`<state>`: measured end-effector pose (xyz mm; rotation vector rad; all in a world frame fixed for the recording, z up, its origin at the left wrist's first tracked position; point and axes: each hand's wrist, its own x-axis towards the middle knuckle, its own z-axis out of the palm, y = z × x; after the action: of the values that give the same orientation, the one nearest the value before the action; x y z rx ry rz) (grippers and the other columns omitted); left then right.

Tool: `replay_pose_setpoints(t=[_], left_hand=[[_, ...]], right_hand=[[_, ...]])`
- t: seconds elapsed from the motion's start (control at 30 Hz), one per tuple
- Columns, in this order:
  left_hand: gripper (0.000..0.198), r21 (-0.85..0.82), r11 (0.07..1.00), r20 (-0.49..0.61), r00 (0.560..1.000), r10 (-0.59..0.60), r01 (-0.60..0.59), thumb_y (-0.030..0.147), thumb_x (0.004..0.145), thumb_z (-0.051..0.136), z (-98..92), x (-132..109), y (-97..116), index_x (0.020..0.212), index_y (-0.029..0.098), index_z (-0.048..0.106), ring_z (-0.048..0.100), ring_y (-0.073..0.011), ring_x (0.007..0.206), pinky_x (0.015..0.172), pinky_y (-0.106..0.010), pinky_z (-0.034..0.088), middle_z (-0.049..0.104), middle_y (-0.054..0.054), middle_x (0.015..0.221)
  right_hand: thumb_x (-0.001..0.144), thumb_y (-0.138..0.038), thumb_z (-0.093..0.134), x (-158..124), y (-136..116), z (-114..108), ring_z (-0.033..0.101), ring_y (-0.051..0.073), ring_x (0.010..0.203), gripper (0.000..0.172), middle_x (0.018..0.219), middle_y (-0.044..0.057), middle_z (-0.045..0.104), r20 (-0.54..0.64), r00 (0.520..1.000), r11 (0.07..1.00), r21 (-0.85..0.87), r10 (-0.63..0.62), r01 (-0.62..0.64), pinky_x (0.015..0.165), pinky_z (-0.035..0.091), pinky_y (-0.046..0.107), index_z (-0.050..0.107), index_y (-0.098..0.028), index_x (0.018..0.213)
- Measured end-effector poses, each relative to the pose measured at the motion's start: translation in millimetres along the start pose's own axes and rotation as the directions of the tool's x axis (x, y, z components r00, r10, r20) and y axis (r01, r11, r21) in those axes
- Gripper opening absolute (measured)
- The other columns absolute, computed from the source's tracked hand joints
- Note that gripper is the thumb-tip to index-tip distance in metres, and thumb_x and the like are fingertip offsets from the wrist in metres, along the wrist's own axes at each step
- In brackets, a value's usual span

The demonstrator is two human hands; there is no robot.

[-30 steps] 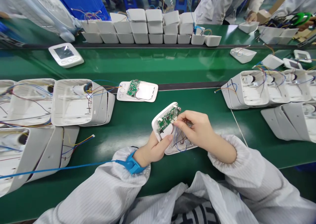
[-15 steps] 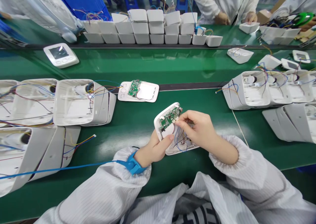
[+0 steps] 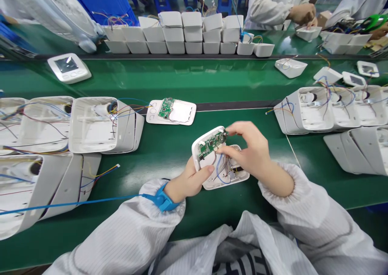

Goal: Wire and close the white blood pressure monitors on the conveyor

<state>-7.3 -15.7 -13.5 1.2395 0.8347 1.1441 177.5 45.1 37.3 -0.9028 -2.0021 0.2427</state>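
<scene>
At the far left, two rows of open white housings point(image 3: 129, 125) stand on the green bench point(image 3: 169, 158), with loose wires trailing from them. Behind these, a white display unit point(image 3: 71, 72) lies with its screen facing up. To the right, a flat white panel point(image 3: 182, 112) rests on the bench, carrying a small circuit board point(image 3: 166, 108) on its left half.

A blue wrist strap point(image 3: 164, 199) encircles my left wrist. My left grip point(image 3: 192, 181) is closed on the lower left edge of a white front shell point(image 3: 197, 150), thumb over the rim and fingers beneath. The front shell is tilted in front of me, near the middle of the bench. A green circuit board point(image 3: 211, 143) lies across its inner face. Blue and dark wires point(image 3: 218, 170) run down from the board towards a back shell point(image 3: 243, 177) just beside it.

My right grip point(image 3: 252, 150) is spread: the thumb tip is at a white connector point(image 3: 216, 149) on the board's lower edge, the forefinger at its upper right end. I cannot tell whether either presses on it.

Further right, more open white housings point(image 3: 285, 117) stand in two rows. Beyond them, a co-worker's hands point(image 3: 303, 14) are at a small white shell point(image 3: 308, 33).
</scene>
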Motion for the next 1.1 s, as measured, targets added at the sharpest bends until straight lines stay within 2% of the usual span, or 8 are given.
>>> replay_pose_setpoints(t=[0.1,0.3,0.47,0.6,0.73,0.87,0.97,1.1], left_hand=[[0.046,0.010,1.000,0.041,0.999,0.020,-0.021,0.046,0.089,0.063,-0.6,2,6,0.124,0.018,0.066,0.063,-0.0302,0.113,0.106,-0.047,0.048,0.070,-0.011,0.119],[0.048,-0.004,1.000,0.057,0.998,0.006,-0.006,0.046,0.090,0.062,-0.4,3,9,0.128,0.017,0.064,0.062,-0.0311,0.116,0.110,-0.049,0.045,0.073,-0.010,0.110],[0.048,-0.012,1.000,0.059,0.998,-0.001,0.002,0.046,0.090,0.061,-1.0,3,7,0.128,0.017,0.063,0.064,-0.0297,0.110,0.103,-0.047,0.049,0.072,-0.011,0.113],[0.047,-0.086,0.996,0.070,0.997,-0.028,0.034,0.046,0.086,0.067,-6.8,5,-1,0.122,0.017,0.064,0.068,-0.0258,0.093,0.085,-0.040,0.056,0.072,-0.010,0.108],[0.068,0.020,0.988,0.076,0.985,0.154,-0.156,0.063,0.074,0.073,-21.5,16,1,0.125,0.019,0.066,0.067,-0.0316,0.105,0.095,-0.044,0.053,0.071,-0.013,0.117],[0.089,0.225,0.936,-0.081,0.952,0.295,-0.271,0.084,0.076,0.048,-32.2,27,11,0.135,0.018,0.061,0.053,-0.0376,0.130,0.114,-0.049,0.039,0.060,-0.016,0.139],[0.088,0.464,0.856,0.017,0.968,0.250,-0.229,0.077,0.071,0.065,-28.8,29,13,0.136,0.019,0.060,0.053,-0.0388,0.129,0.115,-0.053,0.037,0.059,-0.017,0.139],[0.105,0.598,0.787,0.085,0.988,0.128,-0.153,0.045,0.064,0.084,-17.5,27,10,0.153,0.021,0.033,0.047,-0.0393,0.135,0.114,-0.058,0.038,0.047,-0.018,0.147]], right_hand=[[0.089,-0.041,0.071,3,10,-3,0.062,0.026,0.119,0.047,0.133,0.014,0.063,0.066,0.983,0.984,0.061,-0.173,0.169,0.098,0.054,0.041,0.060,-0.020,0.130],[0.096,-0.042,0.060,-2,18,2,0.069,0.024,0.108,0.047,0.125,0.014,0.068,0.097,0.957,0.961,-0.012,-0.272,0.275,0.089,0.058,0.038,0.056,-0.017,0.136],[0.093,-0.047,0.064,-2,17,5,0.071,0.023,0.097,0.040,0.115,0.010,0.072,0.090,0.984,0.988,-0.014,-0.153,0.155,0.084,0.059,0.038,0.066,-0.021,0.124],[0.085,-0.045,0.075,0,13,5,0.070,0.020,0.094,0.046,0.115,0.008,0.072,0.108,0.993,0.972,0.219,0.057,-0.079,0.082,0.061,0.035,0.064,-0.023,0.124],[0.078,-0.037,0.082,1,5,-2,0.068,0.017,0.081,0.041,0.096,0.003,0.071,0.118,0.971,0.893,0.380,0.210,-0.239,0.073,0.059,0.031,0.064,-0.023,0.112],[0.088,-0.014,0.066,2,-1,-6,0.062,0.015,0.078,0.010,0.083,0.000,0.067,-0.038,0.991,0.961,0.241,-0.130,0.135,0.070,0.051,0.031,0.062,-0.024,0.090],[0.095,-0.011,0.051,1,-6,0,0.060,0.016,0.082,0.021,0.082,0.001,0.068,0.153,0.891,0.900,-0.029,-0.427,0.436,0.073,0.046,0.034,0.063,-0.022,0.082],[0.098,-0.012,0.050,1,-7,5,0.060,0.017,0.093,0.022,0.088,0.001,0.070,0.382,0.786,0.823,-0.103,-0.486,0.558,0.084,0.045,0.037,0.065,-0.021,0.085]])
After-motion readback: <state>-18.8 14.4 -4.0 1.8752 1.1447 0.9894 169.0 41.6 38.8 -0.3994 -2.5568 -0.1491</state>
